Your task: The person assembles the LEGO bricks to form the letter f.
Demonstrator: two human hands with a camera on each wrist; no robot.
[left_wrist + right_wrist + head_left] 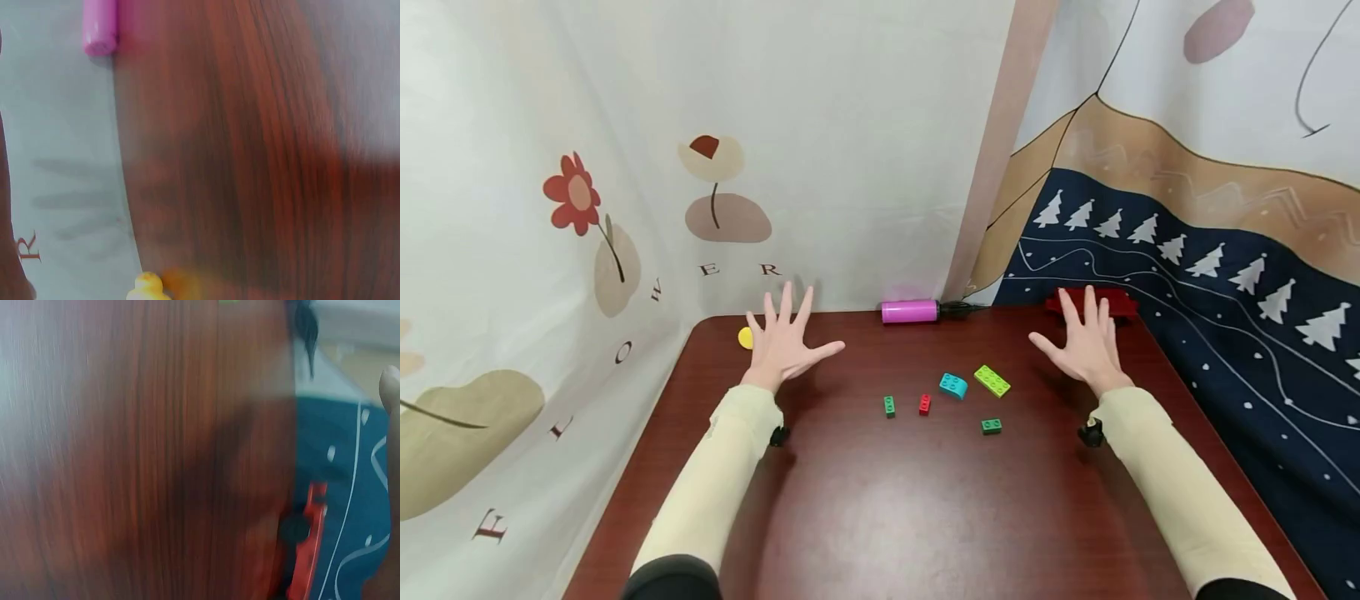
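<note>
Both hands empty, fingers splayed wide above the bench (pixel 850 508): left hand (pixel 778 346) left of the magenta cylinder (pixel 910 312), right hand (pixel 1084 342) right of it. Yellow toy (pixel 745 337) left of the cylinder, red toy (pixel 1123 306) to its right (partly behind fingers). Risk, I judge: a low sweep of the right hand knocks the red toy over the bench edge. Its long axis runs side to side; front end unclear.

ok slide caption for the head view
Outspread left hand and right hand flank five studded toy bricks on a reddish-brown table.
</note>
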